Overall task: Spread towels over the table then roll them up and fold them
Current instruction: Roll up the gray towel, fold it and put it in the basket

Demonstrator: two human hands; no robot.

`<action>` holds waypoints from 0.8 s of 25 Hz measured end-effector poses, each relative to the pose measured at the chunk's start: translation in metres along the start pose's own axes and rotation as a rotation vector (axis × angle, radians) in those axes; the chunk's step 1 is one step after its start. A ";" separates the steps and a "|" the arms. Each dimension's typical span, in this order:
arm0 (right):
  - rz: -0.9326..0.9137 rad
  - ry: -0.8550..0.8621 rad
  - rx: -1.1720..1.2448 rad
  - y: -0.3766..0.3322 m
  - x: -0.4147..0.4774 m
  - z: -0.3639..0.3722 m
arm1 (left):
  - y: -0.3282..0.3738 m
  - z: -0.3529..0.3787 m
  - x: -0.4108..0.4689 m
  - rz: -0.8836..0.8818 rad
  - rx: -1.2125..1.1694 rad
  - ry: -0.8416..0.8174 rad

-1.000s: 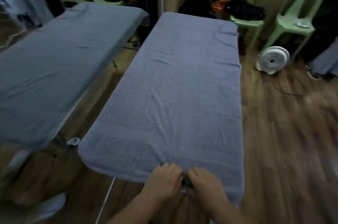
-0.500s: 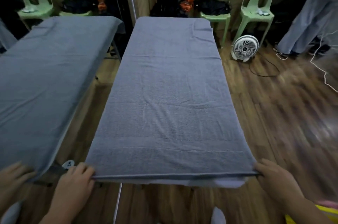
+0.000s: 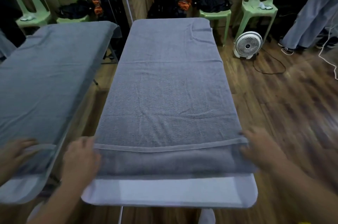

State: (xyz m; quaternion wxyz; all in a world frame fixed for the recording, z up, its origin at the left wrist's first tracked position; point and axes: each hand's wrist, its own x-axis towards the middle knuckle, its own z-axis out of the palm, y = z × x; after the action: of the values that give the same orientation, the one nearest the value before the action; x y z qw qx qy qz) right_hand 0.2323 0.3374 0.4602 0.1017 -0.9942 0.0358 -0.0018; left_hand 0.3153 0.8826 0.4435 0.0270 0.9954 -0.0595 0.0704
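Note:
A long grey towel (image 3: 170,84) lies spread along the narrow table (image 3: 164,193). Its near end is turned over onto itself, forming a flat fold (image 3: 170,161) with the hem on top. The pale near end of the table shows bare. My left hand (image 3: 80,159) grips the fold's left end. My right hand (image 3: 259,150) grips its right end, fingers over the hem. Both hands are blurred.
To the left is what looks like a mirror image: a second grey-covered table (image 3: 45,81) with another hand (image 3: 16,152). Green plastic chairs (image 3: 259,4) with dark bags line the back wall. A white floor fan (image 3: 247,44) and its cable lie right, near a standing person's legs (image 3: 311,19).
My hands went from the middle of the towel's near edge out to its two corners. They then turned that edge over away from me, which bared the table's near end.

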 end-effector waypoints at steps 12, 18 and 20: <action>0.145 -0.043 0.089 0.008 -0.058 0.033 | -0.057 0.031 -0.022 0.201 -0.146 -0.075; 0.247 -0.205 0.079 0.017 0.010 -0.014 | -0.064 0.007 0.052 0.256 -0.113 -0.128; 0.232 -0.204 -0.006 0.014 0.039 -0.016 | -0.055 0.008 0.080 0.195 -0.077 -0.120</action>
State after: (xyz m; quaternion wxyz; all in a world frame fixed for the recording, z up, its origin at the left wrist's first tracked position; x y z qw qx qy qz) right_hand 0.2702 0.3176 0.4730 0.1016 -0.9786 0.1401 0.1110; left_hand 0.4017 0.9279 0.4449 0.0548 0.9855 -0.1604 0.0106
